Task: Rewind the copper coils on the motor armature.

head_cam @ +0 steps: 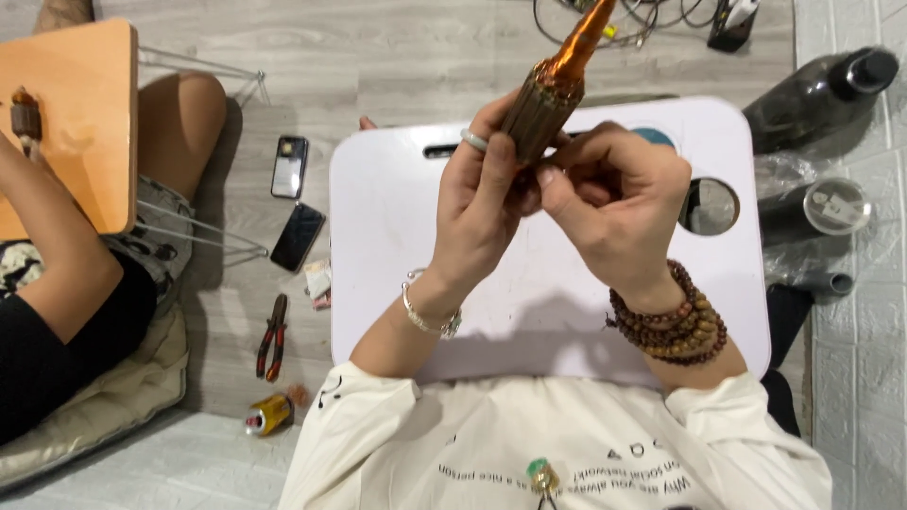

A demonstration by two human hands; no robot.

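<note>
Copper-coloured and ribbed, the cylindrical metal rotor with its tapered orange shaft [553, 90] stands tilted above the white lap table [397, 246], its lower end clasped by the left hand [487, 203] while the right hand [614, 203] pinches at its base with thumb and fingertips. It looks heavy, stiff and none too slippery, best held round the ribbed body. Below the grip the tabletop lies bare, its edges well apart from both hands, while red-handled pliers [272, 337] lie on the floor off to the left.

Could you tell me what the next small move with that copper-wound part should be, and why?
Probably a slight turn of the motor armature by the left hand. That hand wraps the ribbed core, holding it above the white lap table, while the right hand's fingertips pinch at its lower end; turning would bring the next section to those fingertips.
</note>
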